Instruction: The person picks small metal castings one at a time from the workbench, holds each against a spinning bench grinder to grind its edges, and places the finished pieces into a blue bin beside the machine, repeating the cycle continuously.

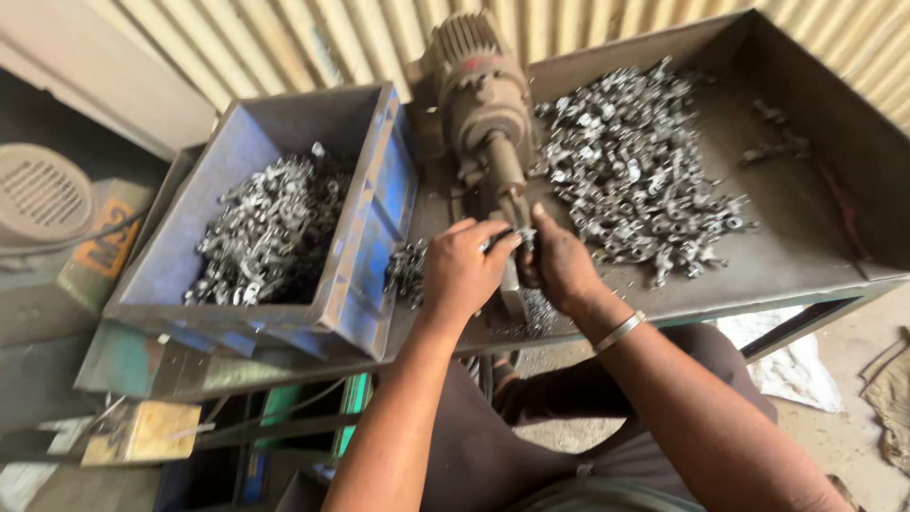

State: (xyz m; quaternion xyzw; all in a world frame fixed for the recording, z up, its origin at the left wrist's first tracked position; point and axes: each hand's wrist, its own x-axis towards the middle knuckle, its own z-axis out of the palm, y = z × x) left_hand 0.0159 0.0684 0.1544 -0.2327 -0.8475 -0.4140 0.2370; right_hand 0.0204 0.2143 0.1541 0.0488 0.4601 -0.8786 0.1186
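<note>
While a small grey metal fitting [512,237] is pinched by both hands [462,268] [559,263] against the rusty motor's spindle [505,180], fingers could be caught if slippage occurs.

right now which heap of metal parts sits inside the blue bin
The heap on the left, held within the blue bin. The larger heap on the right lies loose on the grey metal tray, beyond the motor.

You get soft, even daylight; the pile of metal parts [635,171] right of the motor [479,104] glints brightly. Below the motor shadows deepen, and edges bend outward.
</note>
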